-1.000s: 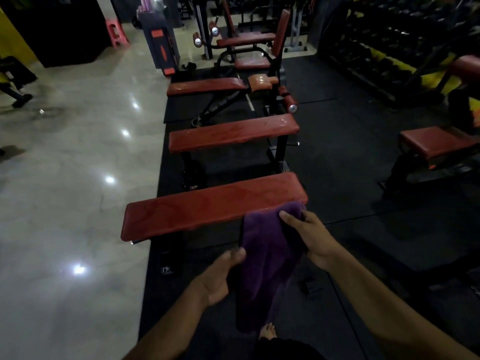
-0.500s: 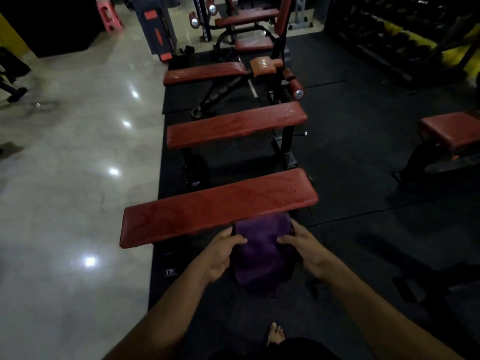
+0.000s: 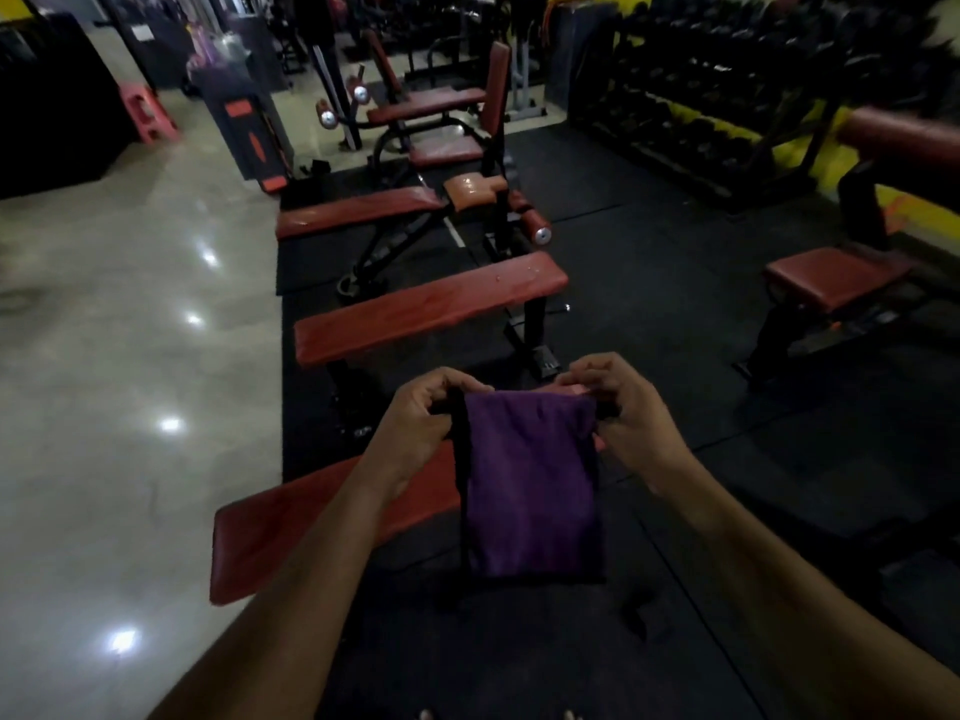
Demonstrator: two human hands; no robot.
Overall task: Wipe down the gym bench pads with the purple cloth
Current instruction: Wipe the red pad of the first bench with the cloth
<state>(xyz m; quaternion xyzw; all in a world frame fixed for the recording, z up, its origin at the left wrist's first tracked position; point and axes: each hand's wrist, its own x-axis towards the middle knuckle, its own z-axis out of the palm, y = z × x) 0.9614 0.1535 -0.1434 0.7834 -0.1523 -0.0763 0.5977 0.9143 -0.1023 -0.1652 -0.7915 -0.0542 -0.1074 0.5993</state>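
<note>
Two hands held the purple cloth (image 3: 530,485) up in the head view, folded, hanging flat above the near end of the closest bench pad (image 3: 291,527). Left hand (image 3: 415,428) pinched the cloth's top left corner, fingers curled round it. Right hand (image 3: 623,413) gripped the top right corner the same way, fingers clenched on the fabric. Cloth hung down between the forearms, not touching the pad as far as could be told. A dark strip ran down the cloth's left edge; unclear what it was.

Closest pad was red, lying across the view, its right part hidden behind the cloth and left arm. Second red bench pad (image 3: 426,309) sat beyond it, well apart, with small wet spots near its right end. Third red pad (image 3: 358,210) lay further back on an adjustable frame. All stood on black floor mats (image 3: 675,314). Shiny pale floor (image 3: 130,330) to the left with light reflections. Dumbbell rack (image 3: 701,111) at the back right, blurred. Another red seat (image 3: 836,275) at the right.
</note>
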